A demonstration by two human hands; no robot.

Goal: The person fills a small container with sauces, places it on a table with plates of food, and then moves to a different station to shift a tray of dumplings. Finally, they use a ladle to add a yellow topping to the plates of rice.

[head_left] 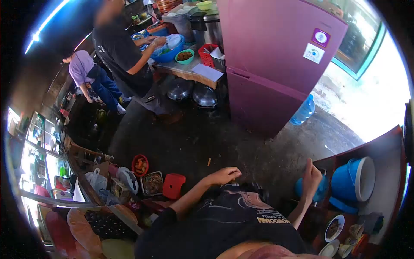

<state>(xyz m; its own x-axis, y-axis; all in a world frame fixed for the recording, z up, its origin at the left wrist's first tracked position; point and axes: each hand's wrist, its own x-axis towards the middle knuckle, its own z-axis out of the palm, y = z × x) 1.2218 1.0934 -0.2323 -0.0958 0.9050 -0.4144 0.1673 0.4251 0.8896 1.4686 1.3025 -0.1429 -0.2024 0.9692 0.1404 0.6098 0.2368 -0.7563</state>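
Note:
My left hand (225, 176) is in front of my waist with its fingers curled in, and I see nothing in it. My right hand (311, 180) is out to the right, its fingers folded and the thumb pointing up; nothing shows in its grip. Just beside and behind that hand is a blue round container (321, 190), partly covered by it. A blue bucket (347, 179) with a pale open mouth lies farther right. To the left of my left forearm sits a red plastic stool-like piece (174, 186).
A purple fridge (269, 86) stands ahead. Left of it, a co-worker in black (123, 56) works over a blue basin (172, 54). Another person (82, 69) bends at far left. Plates of food (334, 228) sit low right; a tray of food (152, 183) is left.

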